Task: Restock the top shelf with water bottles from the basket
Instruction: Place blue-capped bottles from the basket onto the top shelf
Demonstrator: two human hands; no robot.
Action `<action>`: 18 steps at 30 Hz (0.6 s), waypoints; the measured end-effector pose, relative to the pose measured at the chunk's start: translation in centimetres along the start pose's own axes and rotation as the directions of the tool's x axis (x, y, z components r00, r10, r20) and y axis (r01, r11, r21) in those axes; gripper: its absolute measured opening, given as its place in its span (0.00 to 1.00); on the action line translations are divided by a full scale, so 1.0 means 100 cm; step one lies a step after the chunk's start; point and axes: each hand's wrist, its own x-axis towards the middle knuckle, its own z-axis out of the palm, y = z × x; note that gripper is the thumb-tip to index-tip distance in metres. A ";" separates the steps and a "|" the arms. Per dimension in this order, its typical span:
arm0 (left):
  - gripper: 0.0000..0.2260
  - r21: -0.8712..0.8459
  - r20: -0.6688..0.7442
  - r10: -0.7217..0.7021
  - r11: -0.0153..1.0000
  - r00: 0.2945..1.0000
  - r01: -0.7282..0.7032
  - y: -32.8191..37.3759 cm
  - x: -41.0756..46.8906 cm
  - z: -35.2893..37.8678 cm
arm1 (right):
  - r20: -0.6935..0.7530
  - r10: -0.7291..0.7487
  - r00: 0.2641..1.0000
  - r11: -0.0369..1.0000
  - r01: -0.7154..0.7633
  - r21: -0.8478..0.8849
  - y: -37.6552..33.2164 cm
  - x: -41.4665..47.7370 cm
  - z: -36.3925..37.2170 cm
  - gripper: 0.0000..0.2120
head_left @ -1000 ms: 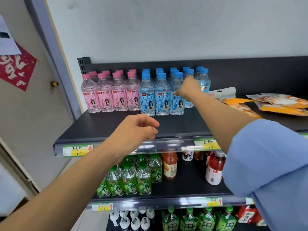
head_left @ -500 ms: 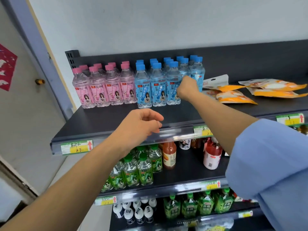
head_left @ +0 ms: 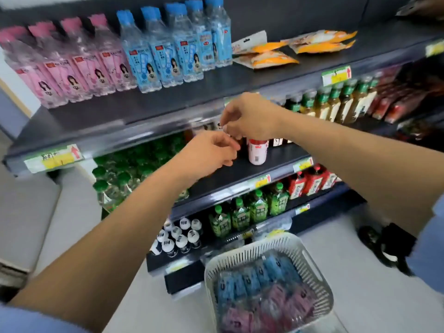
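While both arms reach out in front of the shelves, the left hand (head_left: 211, 152) and right hand (head_left: 249, 116) hang loosely curled, holding nothing; water bottles (head_left: 262, 292) lie in the basket (head_left: 242, 255) below.

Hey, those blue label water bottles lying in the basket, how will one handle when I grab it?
The blue-label bottles look full, so probably fairly heavy for their size. They lie on their sides in the white basket, so one may roll if nudged. The thin clear plastic likely dents under a hard squeeze.

Bright, even light; motion blur smears everything (edges worst), with wide-angle bending of the shelves (head_left: 168, 109).
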 end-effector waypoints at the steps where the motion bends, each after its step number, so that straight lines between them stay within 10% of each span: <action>1: 0.07 0.006 0.030 -0.026 1.000 0.999 0.026 -0.006 -0.004 0.013 | 0.066 0.031 0.997 1.000 -0.031 0.006 0.008 -0.012 0.008 0.07; 18: 0.05 0.049 0.041 -0.521 0.854 0.853 0.519 -0.170 -0.091 0.189 | 0.559 0.328 0.761 0.944 -0.275 -0.180 0.167 -0.162 0.203 0.12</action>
